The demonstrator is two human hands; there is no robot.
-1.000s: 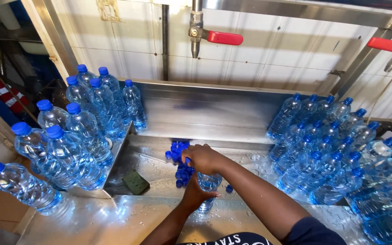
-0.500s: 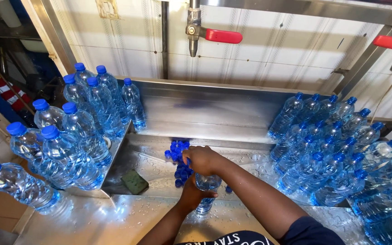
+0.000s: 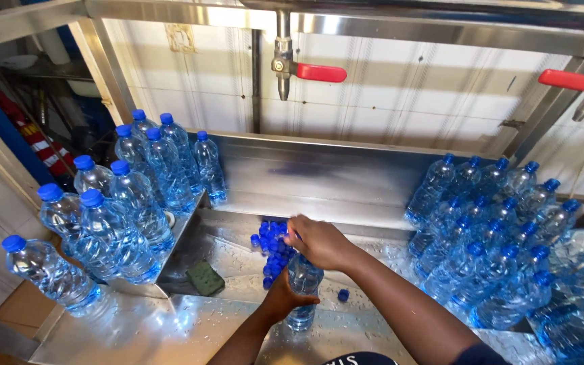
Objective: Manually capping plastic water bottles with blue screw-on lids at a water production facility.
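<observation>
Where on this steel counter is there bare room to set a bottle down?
Free: the back ledge below the red-handled tap, between the left bottle group and right bottle group; also the wet front-left steel near the green sponge. Crowded: both sides, and around the loose blue caps.

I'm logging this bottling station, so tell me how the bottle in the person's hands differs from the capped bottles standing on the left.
The held bottle stands in the steel trough, gripped low by the left hand, its top covered by the right hand. The left bottles stand untouched on the raised ledge, blue caps showing. Both are clear, blue-tinted plastic and upright.
</observation>
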